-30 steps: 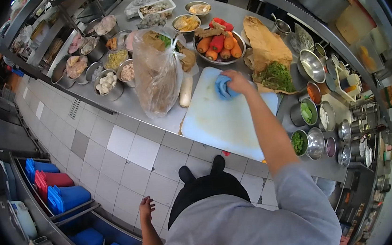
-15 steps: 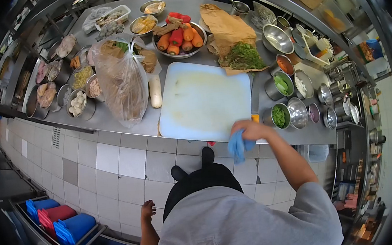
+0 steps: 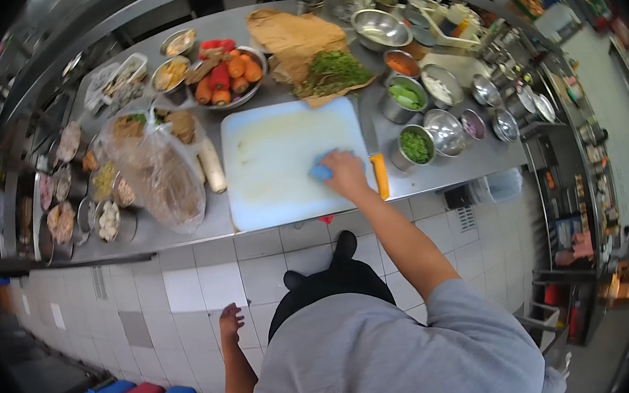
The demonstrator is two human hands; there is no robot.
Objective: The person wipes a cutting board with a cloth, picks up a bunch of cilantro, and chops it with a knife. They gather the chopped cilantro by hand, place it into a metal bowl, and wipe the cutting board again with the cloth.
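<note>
My right hand (image 3: 344,172) presses a bunched blue cloth (image 3: 320,171) onto the right part of a white cutting board (image 3: 269,193). Most of the cloth is hidden under the fingers. Faint yellowish stains mark the board's surface. Just right of the board lies a knife with a yellow handle (image 3: 380,176), its blade pointing away from me. My left hand (image 3: 231,323) hangs low over the floor, away from the counter, fingers apart and holding nothing. A long white radish (image 3: 211,165) rests along the board's left side.
Left of the board sit a clear plastic bag (image 3: 161,181) and several metal containers of ingredients. Behind it are a bowl of carrots and red peppers (image 3: 235,79) and green herbs (image 3: 334,72) on brown paper (image 3: 291,32). Chopped greens (image 3: 415,146) fill a pot at right.
My right hand has moved from the board's front right edge, where the cloth hung down, onto the board with the cloth under it. The view has shifted; my left hand remains low.
</note>
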